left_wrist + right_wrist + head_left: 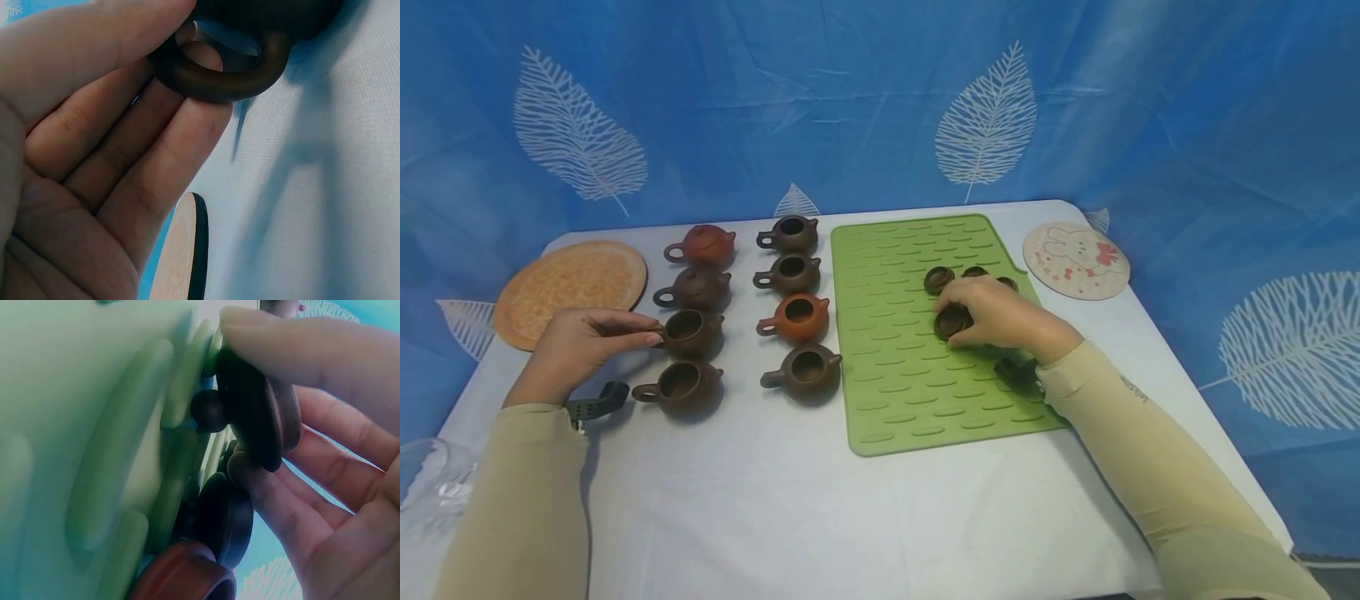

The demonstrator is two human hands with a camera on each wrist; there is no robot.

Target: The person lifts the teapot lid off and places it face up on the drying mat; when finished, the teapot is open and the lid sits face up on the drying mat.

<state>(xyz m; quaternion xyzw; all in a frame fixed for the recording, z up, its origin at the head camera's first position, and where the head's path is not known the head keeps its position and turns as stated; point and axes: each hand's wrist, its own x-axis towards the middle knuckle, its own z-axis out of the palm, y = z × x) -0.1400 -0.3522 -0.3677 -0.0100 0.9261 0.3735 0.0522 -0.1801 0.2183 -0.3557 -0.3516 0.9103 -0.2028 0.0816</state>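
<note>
My left hand (583, 348) pinches the handle (250, 81) of a dark brown teapot (694, 335), third from the back in the left column. That teapot has no lid and stands on the white table. Over the green ridged mat (887, 383), my right hand (1003, 315) grips a dark teapot lid (253, 409) by its edges, knob toward the mat. Around that hand are more small lids, one dark lid (938, 279) farther back and a reddish-brown lid (181, 569) seen in the right wrist view. Fingers partly cover the lids.
Lids sit on a red teapot (703, 247) and a brown teapot (696, 289) at the back left. Several lidless teapots stand nearby, including an orange one (800, 320). A pizza-patterned round board (572, 283) lies left, a rabbit-print round mat (1075, 260) right.
</note>
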